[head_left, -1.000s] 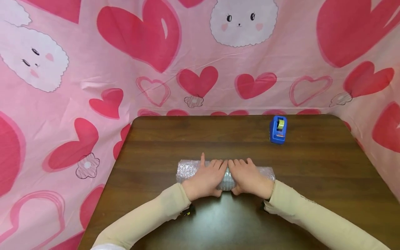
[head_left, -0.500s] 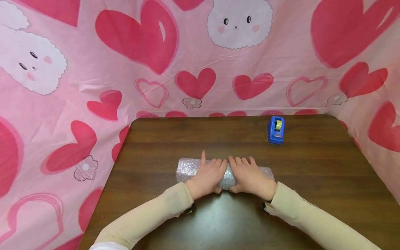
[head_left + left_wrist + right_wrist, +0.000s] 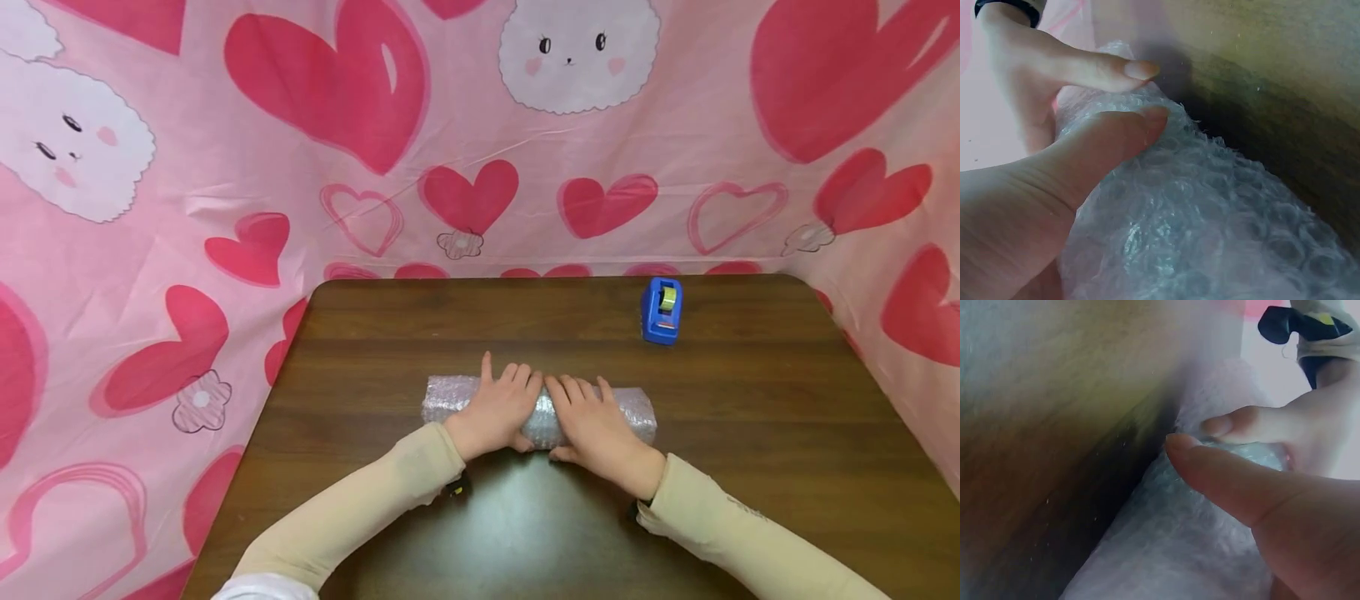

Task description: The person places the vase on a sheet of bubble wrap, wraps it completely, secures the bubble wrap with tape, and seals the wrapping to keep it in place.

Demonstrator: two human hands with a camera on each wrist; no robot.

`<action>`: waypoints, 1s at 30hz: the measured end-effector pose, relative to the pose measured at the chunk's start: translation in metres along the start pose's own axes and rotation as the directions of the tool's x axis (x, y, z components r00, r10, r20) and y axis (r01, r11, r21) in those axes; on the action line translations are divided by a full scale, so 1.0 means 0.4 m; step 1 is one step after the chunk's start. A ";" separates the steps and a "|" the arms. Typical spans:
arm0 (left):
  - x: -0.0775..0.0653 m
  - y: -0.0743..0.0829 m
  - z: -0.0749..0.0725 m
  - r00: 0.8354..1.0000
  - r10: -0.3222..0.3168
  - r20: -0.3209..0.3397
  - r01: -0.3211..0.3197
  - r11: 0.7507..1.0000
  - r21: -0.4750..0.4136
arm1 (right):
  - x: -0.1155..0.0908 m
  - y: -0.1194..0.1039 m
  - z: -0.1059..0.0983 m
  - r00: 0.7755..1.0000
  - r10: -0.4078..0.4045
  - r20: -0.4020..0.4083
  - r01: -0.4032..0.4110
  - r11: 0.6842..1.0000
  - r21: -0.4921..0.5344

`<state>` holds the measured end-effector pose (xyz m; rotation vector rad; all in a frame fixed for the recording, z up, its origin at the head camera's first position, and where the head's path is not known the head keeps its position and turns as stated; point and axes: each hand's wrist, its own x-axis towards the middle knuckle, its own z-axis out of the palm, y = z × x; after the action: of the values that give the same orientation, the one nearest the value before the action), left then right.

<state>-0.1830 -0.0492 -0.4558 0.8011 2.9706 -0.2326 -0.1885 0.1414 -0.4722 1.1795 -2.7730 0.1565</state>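
Note:
A roll of clear bubble wrap [image 3: 444, 395] lies crosswise on the brown table, its two ends sticking out past the hands. My left hand [image 3: 498, 412] grips it left of the middle, four fingers over the top and the thumb on the near side. Close beside it, my right hand [image 3: 594, 421] holds the roll the same way, with a narrow shiny strip showing between the two. In the left wrist view both thumbs lie along the bubbly surface of the wrap [image 3: 1210, 212]. The right wrist view shows the thumbs almost meeting. Whatever is inside the roll is hidden.
A blue tape dispenser [image 3: 662, 313] with a yellowish tape roll stands at the back right of the wooden table [image 3: 420, 321]. Pink cloth [image 3: 540, 137] printed with hearts hangs behind the table and along both sides.
The roll has shifted slightly away from me under both hands. More of its right end shows now, as the right wrist has come lower and nearer. The tape dispenser stays put.

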 end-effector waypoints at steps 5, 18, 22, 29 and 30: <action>-0.010 -0.003 -0.004 1.000 0.005 -0.027 -0.007 0.999 -0.047 | 0.019 0.008 0.000 1.000 0.005 0.013 -0.004 0.999 -0.035; -0.031 0.051 0.022 0.976 -0.105 -0.190 0.118 0.991 0.061 | 0.069 0.030 -0.017 0.990 0.003 0.142 0.005 0.999 -0.054; -0.012 0.055 0.033 0.958 -0.106 -0.267 0.131 0.988 0.077 | 0.076 0.045 -0.027 0.986 0.013 0.166 -0.012 1.000 -0.011; 0.007 0.032 0.025 0.974 -0.102 -0.201 0.107 0.994 0.015 | 0.050 0.039 -0.028 0.996 0.014 0.083 -0.011 0.999 -0.040; 0.011 0.026 0.022 0.975 -0.104 -0.196 0.106 0.994 0.000 | 0.043 0.037 -0.028 0.998 0.004 0.056 -0.001 0.998 -0.059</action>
<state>-0.1813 -0.0395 -0.4662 0.7070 3.2038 -0.1844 -0.2102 0.1410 -0.4592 1.1838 -2.8063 0.0424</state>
